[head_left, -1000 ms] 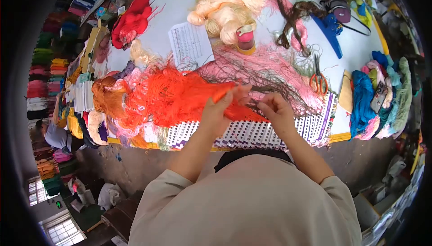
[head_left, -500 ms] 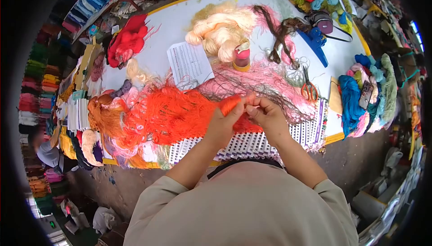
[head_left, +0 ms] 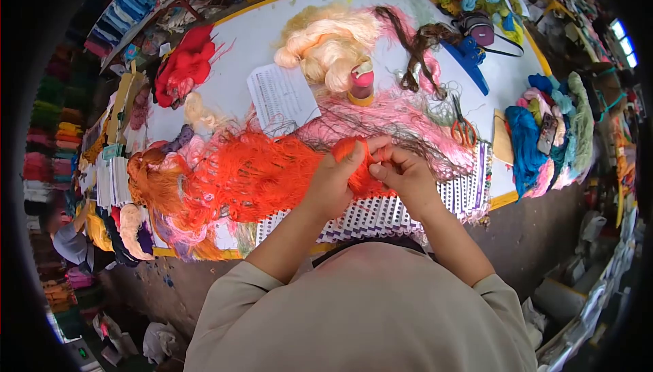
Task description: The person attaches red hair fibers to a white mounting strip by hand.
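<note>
The left hand (head_left: 333,185) is closed around a bunch of orange thread (head_left: 354,157), thumb and fingers wrapped over it so that a loop of the thread stands up above the knuckles, and the right hand (head_left: 406,176) is pinched shut on the same bunch just beside it, the two hands nearly touching at the near edge of the table (head_left: 238,38). The bunch runs left from the hands into a wide, loose spread of orange thread (head_left: 252,171) lying over pink thread (head_left: 401,117) and thin dark strands. The likely trouble is tangling: a pull on the gripped bunch could drag the loose spread with it, and the dark and pink strands that cross it could catch and knot in. A hard tug could also snap fine threads or slide the striped cards (head_left: 381,215) under the hands off the near edge. The scissors (head_left: 462,127) lie to the right in the pink thread, near enough that a dragged strand could snag their handles. Farther off stand a pink spool (head_left: 361,85) and a printed sheet (head_left: 282,98), with a pale yellow skein (head_left: 330,42) beyond them, a red skein (head_left: 183,66) at far left and blue skeins (head_left: 527,144) at right.
</note>
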Demonstrator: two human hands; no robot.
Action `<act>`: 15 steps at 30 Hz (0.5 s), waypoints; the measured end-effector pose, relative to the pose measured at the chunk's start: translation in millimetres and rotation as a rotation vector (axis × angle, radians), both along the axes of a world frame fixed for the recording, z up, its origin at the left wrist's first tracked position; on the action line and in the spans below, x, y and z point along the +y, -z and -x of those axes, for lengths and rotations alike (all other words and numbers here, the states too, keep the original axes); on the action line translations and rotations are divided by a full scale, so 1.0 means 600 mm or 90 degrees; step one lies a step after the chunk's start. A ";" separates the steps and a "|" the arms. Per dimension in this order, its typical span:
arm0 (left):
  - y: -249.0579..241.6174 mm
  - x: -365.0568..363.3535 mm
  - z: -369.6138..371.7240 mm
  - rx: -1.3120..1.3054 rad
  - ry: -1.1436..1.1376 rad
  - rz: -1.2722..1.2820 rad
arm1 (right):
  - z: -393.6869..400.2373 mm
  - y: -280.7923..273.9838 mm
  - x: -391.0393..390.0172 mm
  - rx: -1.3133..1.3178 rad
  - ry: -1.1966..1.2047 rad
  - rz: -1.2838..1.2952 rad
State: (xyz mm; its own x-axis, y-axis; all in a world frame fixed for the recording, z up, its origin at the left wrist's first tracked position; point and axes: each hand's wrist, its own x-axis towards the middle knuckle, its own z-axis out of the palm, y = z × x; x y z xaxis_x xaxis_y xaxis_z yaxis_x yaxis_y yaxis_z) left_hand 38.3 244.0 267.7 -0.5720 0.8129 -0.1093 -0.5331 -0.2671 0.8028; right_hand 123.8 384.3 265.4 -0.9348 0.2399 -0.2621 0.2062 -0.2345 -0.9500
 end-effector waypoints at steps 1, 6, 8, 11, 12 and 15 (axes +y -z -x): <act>-0.001 0.001 -0.002 -0.001 0.002 -0.001 | -0.002 0.001 0.001 -0.010 0.001 -0.010; -0.015 0.002 -0.009 -0.093 -0.049 -0.023 | -0.008 -0.006 -0.002 -0.002 0.055 0.096; -0.009 0.003 -0.012 -0.045 -0.066 0.007 | -0.012 -0.007 -0.001 -0.004 0.076 0.131; 0.010 0.004 -0.013 0.032 -0.094 0.037 | -0.015 -0.005 0.000 0.000 0.080 0.177; 0.012 0.004 -0.012 0.060 -0.104 0.038 | -0.015 -0.006 0.001 0.012 0.073 0.212; 0.003 0.002 -0.016 0.025 -0.099 0.024 | -0.017 -0.010 0.004 0.027 0.068 0.273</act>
State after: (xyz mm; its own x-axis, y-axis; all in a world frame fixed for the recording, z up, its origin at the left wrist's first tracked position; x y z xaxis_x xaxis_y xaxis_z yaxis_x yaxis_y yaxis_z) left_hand 47.9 245.0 266.2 -0.6947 0.7104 -0.1128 -0.4559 -0.3135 0.8330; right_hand 134.1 386.9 271.5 -0.9228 0.2139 -0.3205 0.1218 -0.6272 -0.7693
